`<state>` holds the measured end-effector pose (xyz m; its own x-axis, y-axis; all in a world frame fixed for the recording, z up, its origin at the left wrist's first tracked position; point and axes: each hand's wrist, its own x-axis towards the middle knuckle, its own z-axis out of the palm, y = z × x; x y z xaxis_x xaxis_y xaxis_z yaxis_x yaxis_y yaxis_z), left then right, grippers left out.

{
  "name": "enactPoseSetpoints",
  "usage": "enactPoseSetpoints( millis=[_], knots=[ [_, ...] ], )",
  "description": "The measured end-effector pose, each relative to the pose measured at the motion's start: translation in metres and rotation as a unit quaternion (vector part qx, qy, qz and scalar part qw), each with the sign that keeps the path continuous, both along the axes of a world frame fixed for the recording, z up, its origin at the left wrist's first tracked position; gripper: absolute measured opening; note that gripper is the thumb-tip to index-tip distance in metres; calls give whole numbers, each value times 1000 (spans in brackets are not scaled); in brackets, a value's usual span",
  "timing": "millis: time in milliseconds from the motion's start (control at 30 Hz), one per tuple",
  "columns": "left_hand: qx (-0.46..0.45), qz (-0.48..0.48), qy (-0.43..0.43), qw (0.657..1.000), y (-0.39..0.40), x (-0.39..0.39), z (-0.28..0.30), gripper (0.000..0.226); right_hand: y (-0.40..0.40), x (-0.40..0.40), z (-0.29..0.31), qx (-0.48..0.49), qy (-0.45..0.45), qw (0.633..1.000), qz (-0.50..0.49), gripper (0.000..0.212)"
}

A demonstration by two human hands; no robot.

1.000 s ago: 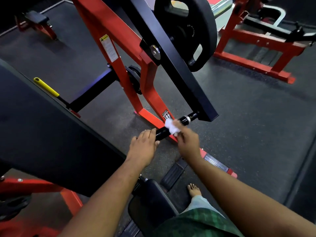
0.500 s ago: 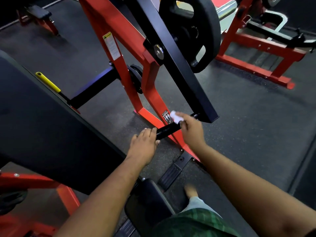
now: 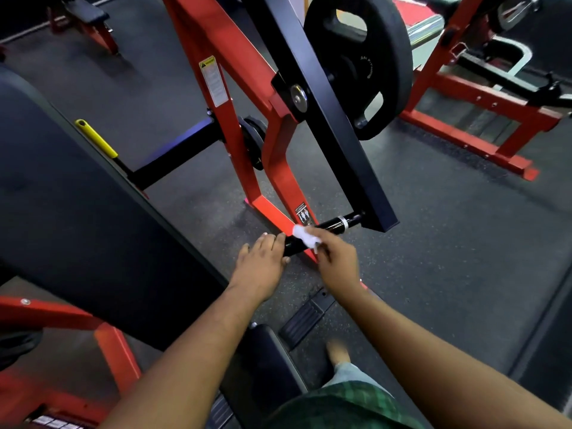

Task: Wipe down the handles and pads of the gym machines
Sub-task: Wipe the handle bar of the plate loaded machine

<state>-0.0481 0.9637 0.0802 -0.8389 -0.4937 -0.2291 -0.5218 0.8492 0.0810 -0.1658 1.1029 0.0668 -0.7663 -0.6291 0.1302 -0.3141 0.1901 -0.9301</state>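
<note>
White cloth [image 3: 305,235] on black handle [image 3: 328,227], pinched under right grip [image 3: 335,261]

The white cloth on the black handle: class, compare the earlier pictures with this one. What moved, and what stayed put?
The right hand, pinching the white cloth, slid it up the black handle toward the silver ring, then back down toward the left hand. Nothing was picked up or released. The left hand kept gripping the handle's near end, and the weight plate stayed in place.
</note>
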Motion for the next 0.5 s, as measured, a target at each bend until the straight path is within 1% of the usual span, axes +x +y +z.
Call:
enactPoseSetpoints(
  millis=[33, 67, 100, 133, 200, 300, 367, 433, 467, 500],
  knots=[
    [3, 0, 0, 1000, 1, 0, 0, 58, 4, -9, -10, -10, -24, 996, -82, 42],
    [5, 1, 0, 1000, 1, 0, 0, 58, 7, -19, -18, 0, -43, 987, -154, 41],
    [7, 2, 1, 1000, 1, -1, 0, 58, 7, -27, -25, 16, -54, 979, -195, 42],
    [7, 1, 0, 1000, 1, -1, 1, 58, 6, -31, -30, 40, -50, 978, -201, 43],
    [7, -1, 0, 1000, 1, -1, 1, 57, -1, -24, -38, 66, -15, 987, -144, 46],
    [5, 0, -2, 1000, 1, -1, 1, 57, -10, 8, -40, 32, 37, 996, -73, 46],
    [3, -1, -4, 1000, 1, -1, 1, 58, -9, 29, -40, -7, 45, 999, -31, 48],
    [5, 0, -7, 1000, 0, -1, 1, 58, -3, 42, -42, -43, 16, 999, -19, 50],
    [5, -1, -8, 1000, -1, -1, 0, 58, 1, 43, -43, -55, -22, 997, -53, 48],
    [3, -2, -7, 1000, -1, -1, 1, 57, 2, 39, -46, -72, -90, 987, -116, 44]
  ],
)
